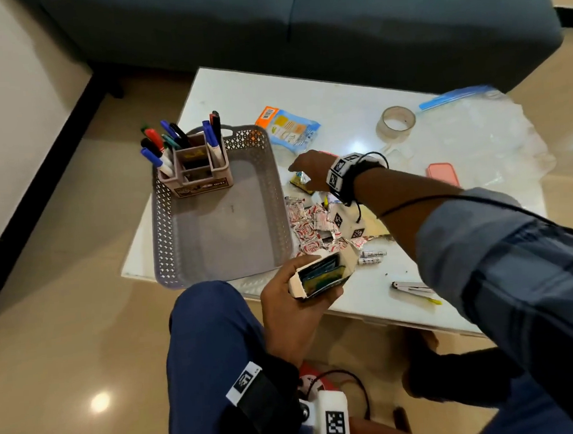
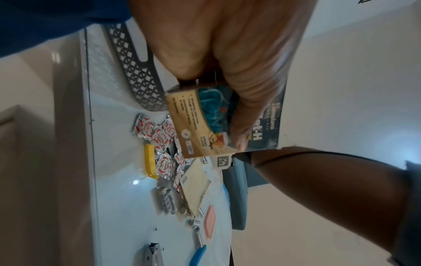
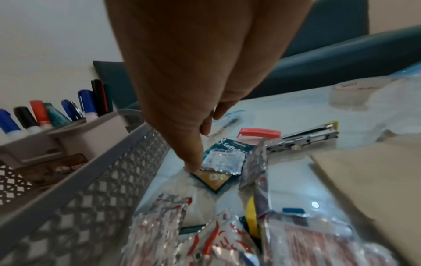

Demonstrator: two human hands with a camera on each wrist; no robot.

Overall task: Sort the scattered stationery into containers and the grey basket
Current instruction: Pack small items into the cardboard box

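Note:
My left hand [image 1: 311,284] grips a small open carton [image 1: 328,268] with sachets inside, at the table's near edge just right of the grey basket [image 1: 225,227]. In the left wrist view the carton [image 2: 200,124] is beige and teal, with my fingers curled round it. My right hand [image 1: 295,169] reaches across the table to two small teal sachets [image 1: 300,179] beside the basket's right wall. In the right wrist view one fingertip [image 3: 193,166] touches the edge of the gold-and-teal sachet [image 3: 213,180]; the other fingers are lifted behind it. A pink organiser [image 1: 199,177] full of markers stands in the basket's far left corner.
A heap of red-and-white foil sachets [image 1: 312,225] lies right of the basket, with batteries [image 1: 371,258] and a metal stapler [image 1: 413,289] nearer me. Farther off are a tape roll [image 1: 395,123], an orange-and-blue packet [image 1: 288,126], a pink eraser [image 1: 442,173] and a clear zip bag [image 1: 474,131].

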